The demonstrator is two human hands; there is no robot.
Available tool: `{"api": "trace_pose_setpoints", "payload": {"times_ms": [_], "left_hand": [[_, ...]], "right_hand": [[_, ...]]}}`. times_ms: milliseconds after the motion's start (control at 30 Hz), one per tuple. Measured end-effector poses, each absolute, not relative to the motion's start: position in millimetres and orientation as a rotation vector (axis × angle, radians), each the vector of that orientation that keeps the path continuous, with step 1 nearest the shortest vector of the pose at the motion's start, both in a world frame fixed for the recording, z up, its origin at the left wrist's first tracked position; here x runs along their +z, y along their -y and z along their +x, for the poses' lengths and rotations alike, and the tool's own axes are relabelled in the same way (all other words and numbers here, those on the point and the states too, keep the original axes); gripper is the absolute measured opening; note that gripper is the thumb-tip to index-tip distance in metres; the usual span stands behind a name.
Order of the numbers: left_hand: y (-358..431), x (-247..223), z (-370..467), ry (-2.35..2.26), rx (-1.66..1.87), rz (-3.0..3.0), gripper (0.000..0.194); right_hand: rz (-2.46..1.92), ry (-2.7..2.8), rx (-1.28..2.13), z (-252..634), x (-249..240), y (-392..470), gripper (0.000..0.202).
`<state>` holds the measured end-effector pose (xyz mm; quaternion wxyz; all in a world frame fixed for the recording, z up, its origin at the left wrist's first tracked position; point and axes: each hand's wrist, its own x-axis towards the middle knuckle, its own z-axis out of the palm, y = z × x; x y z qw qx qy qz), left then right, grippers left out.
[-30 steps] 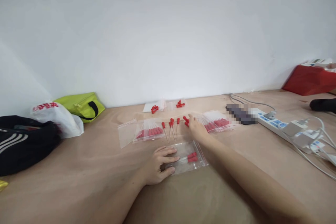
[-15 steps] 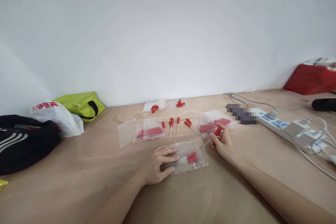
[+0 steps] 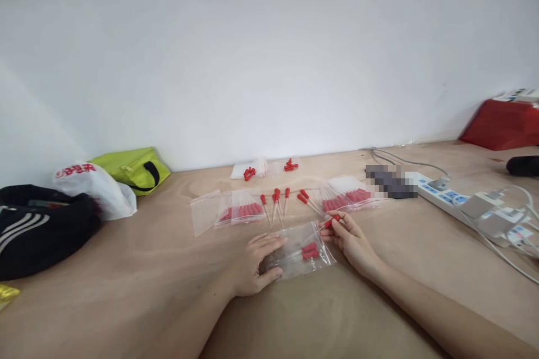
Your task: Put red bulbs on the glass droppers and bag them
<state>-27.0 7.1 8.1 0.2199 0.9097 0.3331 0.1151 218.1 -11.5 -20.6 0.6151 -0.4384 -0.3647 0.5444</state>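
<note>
A clear zip bag lies flat in front of me with two red-bulbed droppers inside. My left hand rests on the bag's left end, fingers apart. At the bag's right edge, my right hand pinches a dropper by its red bulb; its thin tube points left toward the bag's opening. Several loose droppers lie behind the bag, and two more sit further right. Filled bags of droppers are on the left, with others on the right.
Small bags and loose red bulbs lie near the wall. On the right are a power strip with plugs and cables, and a red bag. A dark bag, a white plastic bag and a green pouch stand left.
My right hand has moved left and slightly down with the dropper, up to the zip bag's right edge. My left hand has stayed on the bag.
</note>
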Motion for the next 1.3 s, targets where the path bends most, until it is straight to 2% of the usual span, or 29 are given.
{"api": "trace_pose_setpoints", "payload": {"times_ms": [100, 500, 767, 900, 1033, 1300], "left_hand": [[-5.7, 9.5, -27.2, -0.937, 0.322, 2.511, 0.061], [-5.3, 9.3, -27.0, -0.949, 0.339, 2.519, 0.057], [-7.0, 10.9, -26.4, -0.902, 0.304, 2.509, 0.043], [-7.8, 10.6, -26.4, -0.895, 0.317, 2.506, 0.043], [-8.0, 9.6, -27.2, -0.89, 0.328, 2.512, 0.043], [-8.7, 7.8, -27.1, -0.865, 0.348, 2.494, 0.042]], "right_hand": [[-1.085, 0.971, 1.277, 216.4, -21.3, 14.5, 0.037], [-1.215, 1.237, 1.264, 203.5, -30.5, 8.6, 0.033], [-1.343, 1.814, 1.036, 224.7, -25.2, -7.0, 0.034], [-1.598, 1.886, 0.595, 226.8, -6.4, -28.1, 0.016], [-1.872, 1.951, 0.256, 205.8, 6.9, -53.9, 0.02], [-2.114, 1.904, 0.176, 175.0, 3.4, -84.0, 0.022]]}}
